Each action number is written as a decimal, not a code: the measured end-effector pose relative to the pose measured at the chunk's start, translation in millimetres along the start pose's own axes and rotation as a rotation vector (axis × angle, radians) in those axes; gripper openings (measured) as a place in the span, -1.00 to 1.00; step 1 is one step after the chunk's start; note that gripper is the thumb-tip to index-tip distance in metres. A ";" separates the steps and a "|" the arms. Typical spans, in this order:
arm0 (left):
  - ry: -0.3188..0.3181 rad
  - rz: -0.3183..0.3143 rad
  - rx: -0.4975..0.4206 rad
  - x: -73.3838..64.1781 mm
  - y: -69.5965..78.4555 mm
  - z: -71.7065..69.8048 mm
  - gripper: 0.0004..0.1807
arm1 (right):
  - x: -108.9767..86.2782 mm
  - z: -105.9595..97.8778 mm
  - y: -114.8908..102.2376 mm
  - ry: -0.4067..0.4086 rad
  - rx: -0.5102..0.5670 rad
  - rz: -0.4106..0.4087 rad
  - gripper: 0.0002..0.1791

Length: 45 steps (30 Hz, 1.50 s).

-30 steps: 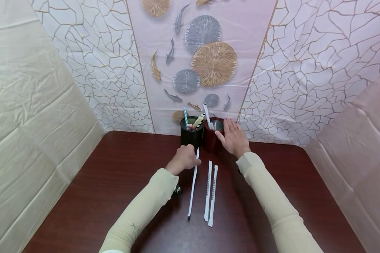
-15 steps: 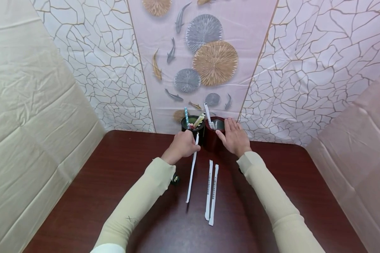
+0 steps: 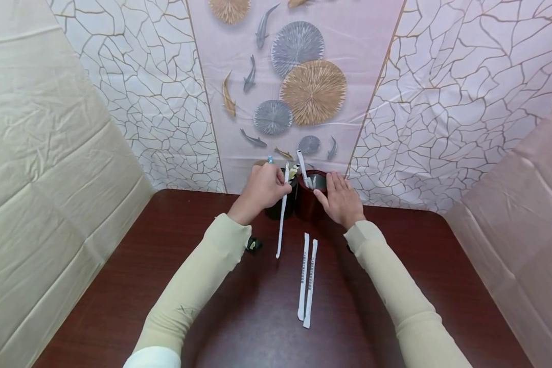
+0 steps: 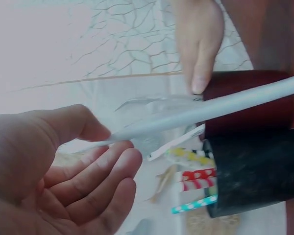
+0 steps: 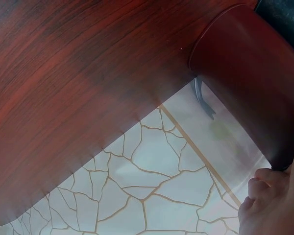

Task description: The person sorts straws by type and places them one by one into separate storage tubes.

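Note:
My left hand pinches a white paper-wrapped straw between thumb and fingers near its upper end. The straw slants in front of a black cup, its lower end over the table. Dotted and striped paper straws stick out of that cup, which my left hand partly hides in the head view. Right beside it stands a dark red cup holding white wrapped straws. My right hand rests with extended fingers against the right side of the red cup's rim.
Two more white wrapped straws lie nearly parallel on the dark wooden table, nearer to me than the cups. A patterned cloth backdrop rises right behind the cups, and plain fabric walls flank the table.
My left hand has raised the wrapped straw and carried it away from me, from in front of the black cup up to its rim level. My right hand stays at the red cup.

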State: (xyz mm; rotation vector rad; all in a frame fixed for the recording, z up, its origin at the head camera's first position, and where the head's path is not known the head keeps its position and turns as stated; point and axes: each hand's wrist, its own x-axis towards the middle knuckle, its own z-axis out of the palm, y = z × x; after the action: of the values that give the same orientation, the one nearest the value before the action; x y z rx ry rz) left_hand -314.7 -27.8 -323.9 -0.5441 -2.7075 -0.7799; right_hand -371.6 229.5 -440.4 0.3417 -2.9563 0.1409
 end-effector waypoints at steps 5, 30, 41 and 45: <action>0.084 0.018 -0.042 4.0 3.4 -11.9 -0.88 | 0.1 -0.1 0.2 0.012 -0.008 -0.004 -0.06; 0.338 0.086 -0.169 24.7 41.4 -56.8 -0.94 | 0.5 1.7 0.7 0.012 -0.011 -0.007 -0.07; 0.372 0.106 -0.226 29.4 37.2 -42.4 -0.90 | 0.7 0.9 0.7 0.000 -0.022 -0.006 -0.07; 0.362 0.111 -0.221 31.5 34.6 -32.2 -0.89 | 0.8 1.7 0.7 0.010 -0.017 -0.010 -0.07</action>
State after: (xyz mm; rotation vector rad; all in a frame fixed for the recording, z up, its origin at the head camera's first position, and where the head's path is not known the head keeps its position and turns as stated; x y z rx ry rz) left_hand -323.2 -9.7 -270.7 -0.5364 -2.2580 -1.0418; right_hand -372.8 229.7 -442.0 0.3520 -2.9433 0.1160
